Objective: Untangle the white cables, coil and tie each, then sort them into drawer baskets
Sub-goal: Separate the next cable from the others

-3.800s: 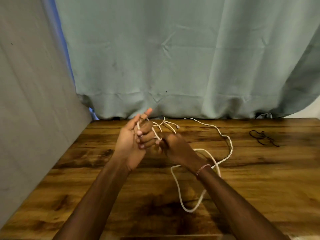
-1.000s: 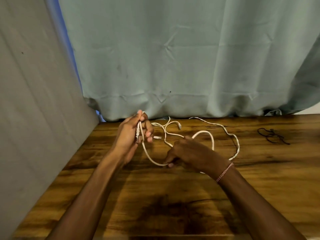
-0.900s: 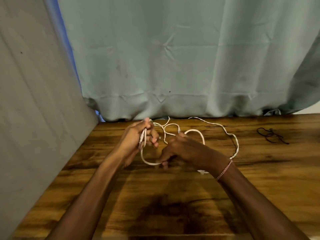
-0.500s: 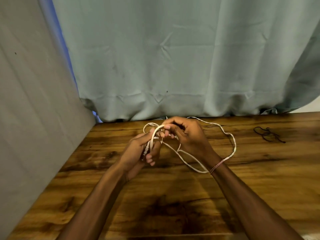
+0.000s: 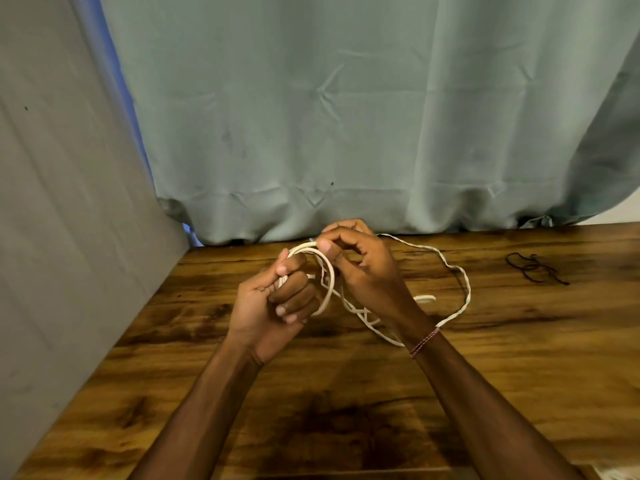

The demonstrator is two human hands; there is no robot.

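Observation:
A white cable (image 5: pixel 464 285) lies in loose loops on the wooden table (image 5: pixel 346 410). My left hand (image 5: pixel 273 306) grips a small coil of it, thumb pressed on top and fingers curled round the loops. Just to its right, my right hand (image 5: pixel 363 268) pinches the cable at the top of the coil (image 5: pixel 329 271). From there the free length trails right in a wide loop and passes back under my right wrist. A thinner white strand crosses below the coil.
A small tangle of dark thin ties (image 5: pixel 533 268) lies on the table at the right. A grey-green curtain (image 5: pixel 346 116) hangs along the table's back edge. A grey panel (image 5: pixel 69 237) stands along the left side.
My right hand has carried cable up and over to my left hand, adding a loop to the coil. The slack on the table has shortened.

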